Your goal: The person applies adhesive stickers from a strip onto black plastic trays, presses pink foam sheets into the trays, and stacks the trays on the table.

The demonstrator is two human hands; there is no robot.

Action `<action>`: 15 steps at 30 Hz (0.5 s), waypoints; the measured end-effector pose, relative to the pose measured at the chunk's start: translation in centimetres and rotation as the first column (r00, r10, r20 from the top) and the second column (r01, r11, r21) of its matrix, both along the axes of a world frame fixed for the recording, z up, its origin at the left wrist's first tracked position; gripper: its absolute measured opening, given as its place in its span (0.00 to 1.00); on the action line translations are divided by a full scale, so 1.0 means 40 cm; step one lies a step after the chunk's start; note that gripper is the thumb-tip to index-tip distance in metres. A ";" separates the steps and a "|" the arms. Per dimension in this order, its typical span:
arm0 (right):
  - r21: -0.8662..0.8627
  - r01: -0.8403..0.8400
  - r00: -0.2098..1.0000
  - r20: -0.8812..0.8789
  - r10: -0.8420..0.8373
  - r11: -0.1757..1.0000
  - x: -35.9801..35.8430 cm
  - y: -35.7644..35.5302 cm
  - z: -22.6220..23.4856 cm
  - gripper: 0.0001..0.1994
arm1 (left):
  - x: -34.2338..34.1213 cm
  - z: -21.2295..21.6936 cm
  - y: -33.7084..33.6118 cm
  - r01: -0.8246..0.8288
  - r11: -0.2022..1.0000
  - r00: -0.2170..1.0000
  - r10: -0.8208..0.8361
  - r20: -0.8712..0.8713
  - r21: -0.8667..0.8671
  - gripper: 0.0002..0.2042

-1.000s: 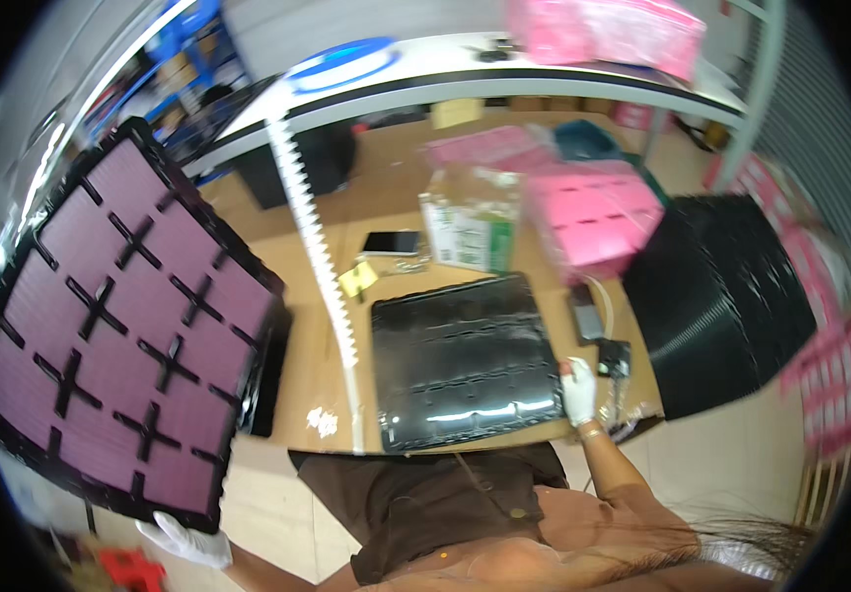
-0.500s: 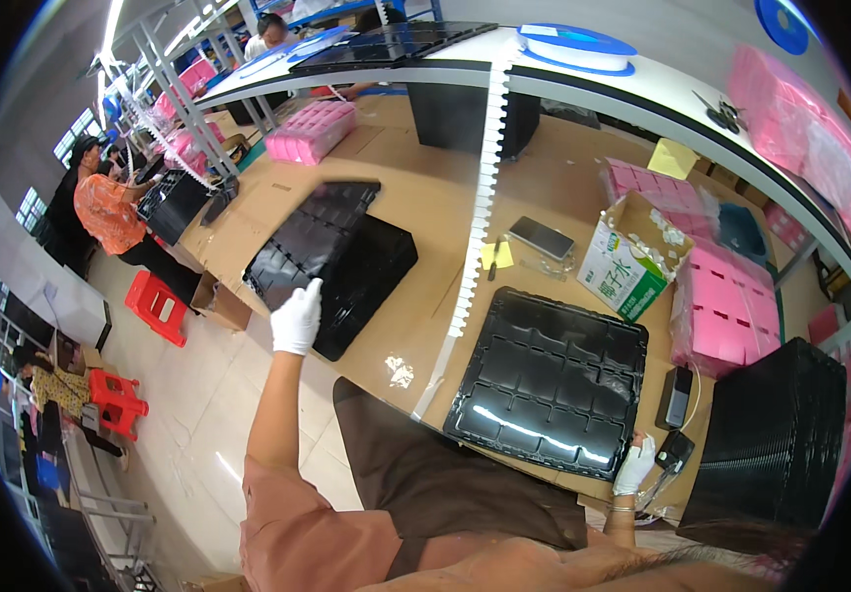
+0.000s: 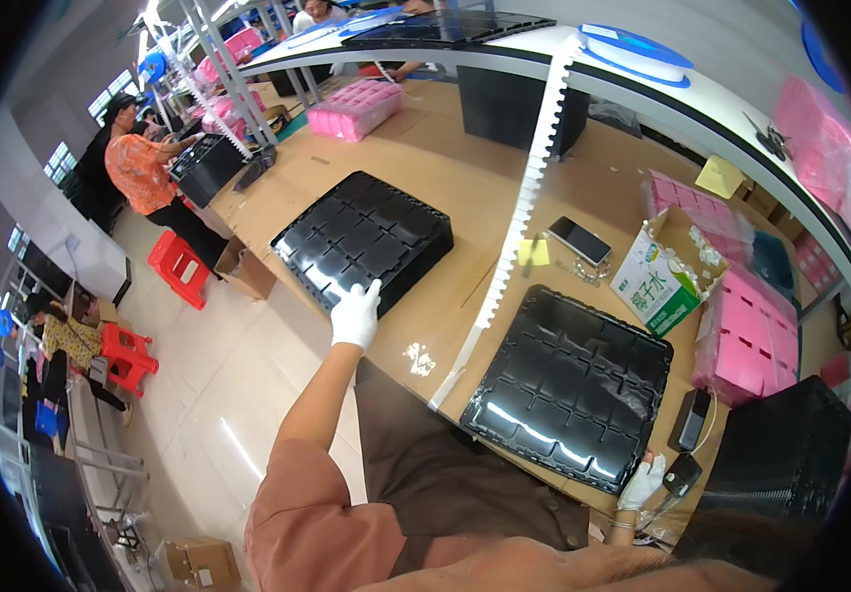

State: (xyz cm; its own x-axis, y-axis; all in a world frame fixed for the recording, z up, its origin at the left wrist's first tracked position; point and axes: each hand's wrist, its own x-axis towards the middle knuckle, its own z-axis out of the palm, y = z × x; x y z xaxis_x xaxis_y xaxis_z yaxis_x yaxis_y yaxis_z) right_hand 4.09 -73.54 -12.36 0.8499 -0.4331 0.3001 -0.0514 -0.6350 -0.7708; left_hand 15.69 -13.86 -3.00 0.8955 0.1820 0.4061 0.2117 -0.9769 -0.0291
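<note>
A black plastic tray [image 3: 351, 232] with a grid of compartments lies flat on top of a stack of like trays [image 3: 423, 268], left of the table's middle. My white-gloved left hand [image 3: 354, 318] rests at the near edge of that top tray, its fingers apart. Closer to me on the right lies another black plastic tray [image 3: 573, 385], glossy, with some clear film on it. My gloved right hand [image 3: 641, 481] is closed at this tray's near right corner; its fingertips are partly hidden by the rim.
A white toothed strip [image 3: 514, 257] runs across the table. Right of it lie a phone [image 3: 580, 240], yellow paper [image 3: 534, 253], an open carton [image 3: 664, 281], pink packs [image 3: 746, 335] and a tall black tray stack [image 3: 776, 454]. A shelf [image 3: 702, 94] spans the back. A co-worker [image 3: 144, 173] stands far left.
The tray that my left hand held tilted above the stack now lies flat on it, and the fingers have spread. My right hand stays at its tray corner. The whole view has shifted.
</note>
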 end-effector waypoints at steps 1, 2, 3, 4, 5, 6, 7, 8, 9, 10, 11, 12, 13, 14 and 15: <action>0.000 -0.007 1.000 -0.004 0.007 1.000 0.004 0.001 0.004 0.11 | -0.001 0.001 0.002 -0.022 1.000 1.000 0.022 -0.014 -0.010 0.16; 0.000 -0.016 1.000 -0.007 0.016 1.000 0.007 0.000 0.004 0.11 | -0.012 0.003 0.007 -0.025 0.999 1.000 0.025 -0.011 -0.025 0.16; -0.016 -0.026 1.000 -0.008 0.026 1.000 0.005 -0.009 -0.008 0.11 | -0.016 0.008 0.005 -0.017 0.997 0.999 0.015 -0.029 -0.074 0.16; -0.011 -0.034 0.999 -0.007 0.034 0.999 0.000 -0.013 -0.018 0.11 | -0.028 0.012 0.003 -0.013 0.992 0.999 0.007 -0.047 -0.122 0.17; -0.017 -0.036 0.999 -0.005 0.036 0.999 -0.002 -0.014 -0.019 0.11 | -0.054 0.023 -0.012 -0.021 0.992 0.999 0.015 -0.050 -0.121 0.17; -0.022 -0.040 0.999 -0.004 0.040 0.999 -0.005 -0.015 -0.018 0.11 | -0.096 0.031 -0.029 0.044 0.992 0.992 -0.030 0.119 -0.116 0.17; -0.021 -0.048 0.999 -0.009 0.048 0.999 -0.007 -0.019 -0.013 0.11 | -0.144 0.039 -0.049 0.107 0.989 0.956 -0.075 0.283 -0.101 0.18; -0.023 -0.037 0.999 -0.028 0.037 0.999 -0.019 -0.026 -0.011 0.11 | -0.196 0.043 -0.065 0.110 0.988 0.956 -0.075 0.282 -0.109 0.20; -0.031 -0.029 0.998 -0.047 0.028 0.999 -0.025 -0.031 -0.011 0.10 | -0.263 0.030 -0.072 0.086 0.992 0.963 -0.058 0.262 -0.096 0.22; -0.009 -0.022 0.999 -0.032 0.021 1.000 -0.027 -0.039 -0.023 0.10 | -0.342 -0.033 -0.059 -0.017 0.978 0.978 0.059 0.200 -0.207 0.26; -0.033 -0.078 0.997 -0.028 0.077 0.996 -0.004 -0.040 -0.024 0.10 | -0.455 -0.127 -0.041 -0.212 0.940 0.965 0.245 0.096 -0.266 0.22; -0.055 -0.117 0.993 -0.025 0.116 0.992 0.003 -0.047 -0.022 0.10 | -0.571 -0.266 -0.006 -0.352 0.920 0.935 0.353 -0.029 -0.171 0.21; -0.052 -0.128 0.992 -0.032 0.126 0.990 0.010 -0.052 -0.019 0.10 | -0.689 -0.377 -0.005 -0.520 0.808 0.833 0.408 -0.374 -0.277 0.17; -0.046 -0.129 0.990 -0.063 0.126 0.991 0.010 -0.059 -0.016 0.10 | -0.759 -0.437 -0.021 -0.714 0.670 0.457 0.229 -0.859 -0.201 0.17; -0.028 -0.147 0.985 -0.094 0.144 0.989 0.015 -0.064 -0.011 0.10 | -0.926 -0.557 -0.036 -0.489 0.814 0.571 0.026 -0.821 -0.314 0.18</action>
State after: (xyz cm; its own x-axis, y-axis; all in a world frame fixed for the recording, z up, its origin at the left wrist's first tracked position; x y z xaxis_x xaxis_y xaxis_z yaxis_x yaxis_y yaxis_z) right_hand 4.70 -76.08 -12.81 0.9277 -0.2936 0.2307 -0.0261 -0.6671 -0.7445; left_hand -21.34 -15.30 -25.30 0.6900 0.4072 -0.5984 0.5791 -0.8065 0.1190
